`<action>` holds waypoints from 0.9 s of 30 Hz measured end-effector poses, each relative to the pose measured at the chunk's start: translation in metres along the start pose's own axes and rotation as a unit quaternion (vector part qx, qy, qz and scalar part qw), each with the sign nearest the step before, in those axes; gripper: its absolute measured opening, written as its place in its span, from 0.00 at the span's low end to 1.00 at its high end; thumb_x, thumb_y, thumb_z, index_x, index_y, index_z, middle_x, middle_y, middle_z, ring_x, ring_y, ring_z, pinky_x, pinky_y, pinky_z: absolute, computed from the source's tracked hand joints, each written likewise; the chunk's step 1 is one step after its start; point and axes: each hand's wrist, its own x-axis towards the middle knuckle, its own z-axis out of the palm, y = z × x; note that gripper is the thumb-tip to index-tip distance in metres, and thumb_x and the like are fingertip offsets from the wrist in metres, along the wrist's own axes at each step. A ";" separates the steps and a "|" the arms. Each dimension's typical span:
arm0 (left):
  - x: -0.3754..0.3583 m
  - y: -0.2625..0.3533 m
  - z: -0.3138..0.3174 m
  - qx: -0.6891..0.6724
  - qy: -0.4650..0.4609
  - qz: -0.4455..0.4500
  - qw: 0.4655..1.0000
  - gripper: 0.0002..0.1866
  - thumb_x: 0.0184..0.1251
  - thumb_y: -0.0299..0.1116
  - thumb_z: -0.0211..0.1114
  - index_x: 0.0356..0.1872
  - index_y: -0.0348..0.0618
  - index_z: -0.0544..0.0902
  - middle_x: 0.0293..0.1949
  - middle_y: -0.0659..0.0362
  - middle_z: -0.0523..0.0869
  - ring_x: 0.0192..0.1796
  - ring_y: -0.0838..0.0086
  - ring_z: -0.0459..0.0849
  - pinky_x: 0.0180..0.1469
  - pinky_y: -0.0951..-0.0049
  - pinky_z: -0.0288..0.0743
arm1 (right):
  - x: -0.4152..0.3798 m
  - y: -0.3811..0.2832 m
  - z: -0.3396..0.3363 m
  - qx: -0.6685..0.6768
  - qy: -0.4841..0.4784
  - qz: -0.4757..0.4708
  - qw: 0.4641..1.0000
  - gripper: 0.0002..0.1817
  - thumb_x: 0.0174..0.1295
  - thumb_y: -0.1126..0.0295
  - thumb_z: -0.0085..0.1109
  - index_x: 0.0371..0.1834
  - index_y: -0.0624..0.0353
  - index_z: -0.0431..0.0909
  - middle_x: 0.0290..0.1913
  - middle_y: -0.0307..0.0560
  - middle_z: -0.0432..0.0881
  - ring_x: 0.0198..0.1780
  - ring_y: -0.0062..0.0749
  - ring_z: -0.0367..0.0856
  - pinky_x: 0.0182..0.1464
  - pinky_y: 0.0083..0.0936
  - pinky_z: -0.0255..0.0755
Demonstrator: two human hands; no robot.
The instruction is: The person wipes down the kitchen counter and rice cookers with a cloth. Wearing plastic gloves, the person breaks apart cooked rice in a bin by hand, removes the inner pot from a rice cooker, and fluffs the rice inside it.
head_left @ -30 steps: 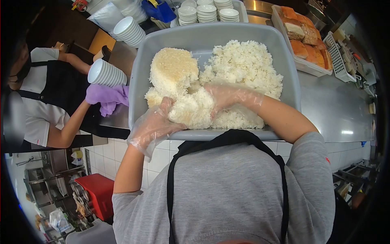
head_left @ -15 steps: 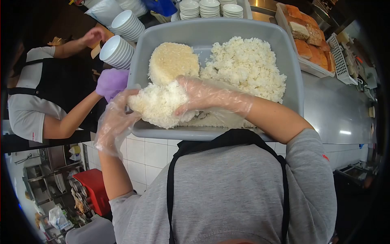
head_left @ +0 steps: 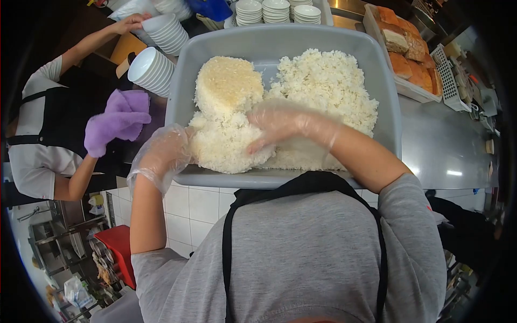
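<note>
A large grey tub [head_left: 285, 33] holds cooked white rice. Near its left front lies a flattened clump of rice [head_left: 229, 145], touching a rounded rice block [head_left: 229, 81] with a yellowish top. Loose rice [head_left: 328, 86] is heaped on the right side. My left hand [head_left: 164, 148], in a clear plastic glove, rests over the tub's left edge with its fingers stretched toward the clump, partly hidden by the glove's folds. My right hand [head_left: 280, 126], gloved too and blurred, is at the clump's right side with thumb and fingers apart.
White bowls [head_left: 152, 70] are stacked left of the tub, and small white dishes [head_left: 277, 12] stand behind it. A crate of bread [head_left: 412, 59] sits at the back right, on a steel counter [head_left: 447, 145]. At left, a co-worker holds a purple cloth [head_left: 118, 118] and touches a bowl stack.
The rice clump between my hands has settled into the tub against the block. My left hand has drawn back from it; my right has shifted right. The co-worker has reached a bowl stack.
</note>
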 end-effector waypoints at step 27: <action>-0.008 0.002 0.017 -0.278 0.033 0.056 0.958 0.51 0.29 0.33 0.80 0.66 0.49 0.68 0.60 0.54 0.73 0.57 0.58 0.77 0.60 0.66 0.71 | -0.012 0.027 0.037 0.401 -0.014 -0.065 0.914 0.44 0.47 0.60 0.73 0.65 0.64 0.60 0.60 0.56 0.74 0.63 0.42 0.72 0.66 0.33 0.64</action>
